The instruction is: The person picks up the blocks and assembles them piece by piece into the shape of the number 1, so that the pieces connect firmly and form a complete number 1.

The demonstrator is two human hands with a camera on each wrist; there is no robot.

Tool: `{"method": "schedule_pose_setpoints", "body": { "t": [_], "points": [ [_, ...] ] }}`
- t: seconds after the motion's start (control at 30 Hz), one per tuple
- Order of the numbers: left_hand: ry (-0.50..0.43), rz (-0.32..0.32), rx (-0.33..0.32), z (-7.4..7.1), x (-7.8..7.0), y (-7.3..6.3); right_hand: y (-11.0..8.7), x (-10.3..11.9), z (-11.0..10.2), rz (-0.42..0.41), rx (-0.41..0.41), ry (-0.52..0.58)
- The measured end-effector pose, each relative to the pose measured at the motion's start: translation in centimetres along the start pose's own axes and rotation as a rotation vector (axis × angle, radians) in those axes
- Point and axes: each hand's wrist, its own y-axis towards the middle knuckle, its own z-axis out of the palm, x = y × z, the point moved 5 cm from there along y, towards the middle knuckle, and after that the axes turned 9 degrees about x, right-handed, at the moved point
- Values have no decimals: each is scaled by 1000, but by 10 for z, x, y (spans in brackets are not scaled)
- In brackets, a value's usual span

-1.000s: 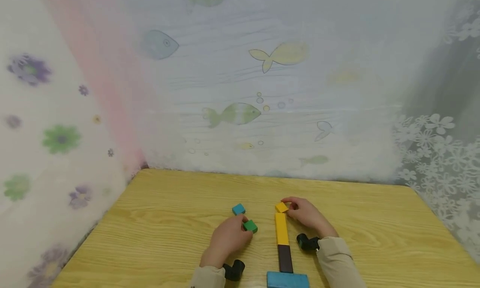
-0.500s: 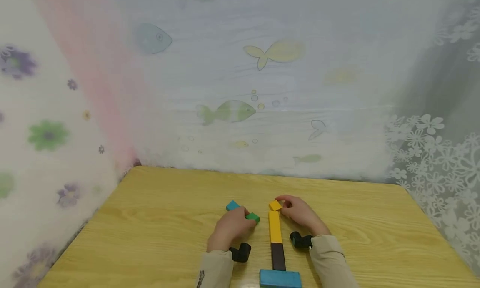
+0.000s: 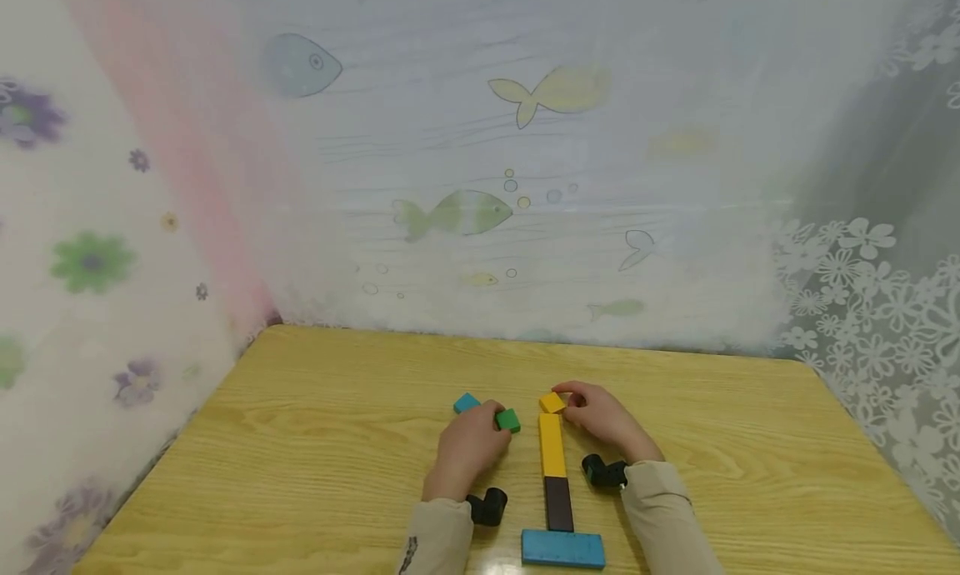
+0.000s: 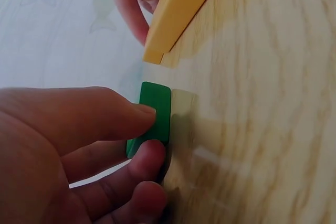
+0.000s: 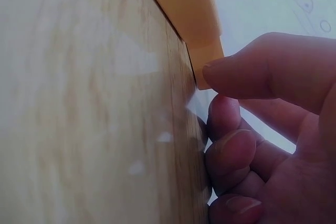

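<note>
My left hand (image 3: 468, 448) pinches a small green block (image 3: 508, 421) between thumb and fingers; in the left wrist view the green block (image 4: 157, 98) appears close over the wood surface. With thumb and forefinger, my right hand (image 3: 609, 417) holds a small yellow block (image 3: 552, 402), turned at an angle at the far end of a long yellow block (image 3: 552, 446). A dark brown block (image 3: 558, 504) continues that line towards me, ending at a blue block (image 3: 562, 548) laid crosswise. Beyond my left fingers lies a small blue block (image 3: 466, 402), partly covered by the hand.
Everything rests on a wood-grain table (image 3: 315, 442) whose far edge meets a wall painted with fish (image 3: 465, 212). A flowered wall (image 3: 90, 262) borders the left side. Black wrist cameras (image 3: 487, 507) jut inward from both sleeves.
My left hand has carried the green block forward and a little right, towards the yellow blocks, partly covering the small blue block. My right hand stays at the small yellow block. The head view has shifted slightly.
</note>
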Motion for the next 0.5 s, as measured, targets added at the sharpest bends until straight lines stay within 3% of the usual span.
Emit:
{"method": "schedule_pose_setpoints", "body": {
  "t": [0.5],
  "points": [
    [-86,2,68,-4,-6,11,1,-1,0,15,-9,-13]
  ]
}}
